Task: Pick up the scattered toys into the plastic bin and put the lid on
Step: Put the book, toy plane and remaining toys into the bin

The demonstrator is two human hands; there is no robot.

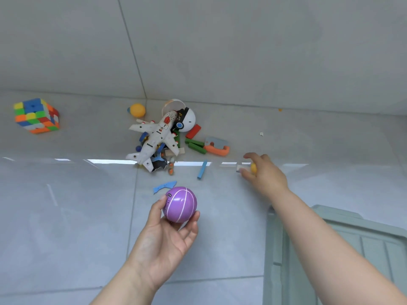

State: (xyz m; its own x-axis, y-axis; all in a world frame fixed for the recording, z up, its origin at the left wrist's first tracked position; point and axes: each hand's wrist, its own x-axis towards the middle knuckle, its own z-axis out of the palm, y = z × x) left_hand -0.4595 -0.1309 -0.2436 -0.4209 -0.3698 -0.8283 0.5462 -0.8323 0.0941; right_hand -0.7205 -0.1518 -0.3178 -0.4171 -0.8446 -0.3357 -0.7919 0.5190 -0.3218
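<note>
My left hand (167, 236) holds a purple ball (180, 204) with white stripes in its curled fingers, above the floor. My right hand (263, 172) reaches out to the right of the toy pile, fingers curled round a small yellow ball (253, 168) and touching a small pale block (239, 167). A white toy airplane (155, 138) lies on a pile with a white round robot toy (187, 119), red and green blocks (195, 139) and an orange toy saw (217, 147). The pale green plastic bin (343, 245) stands at the lower right.
A colourful puzzle cube (36, 115) sits far left by the wall. A yellow ball (137, 110) lies near the wall. A blue stick (202, 169) and a blue flat piece (164, 186) lie on the grey tiled floor. Tiny scraps lie at right.
</note>
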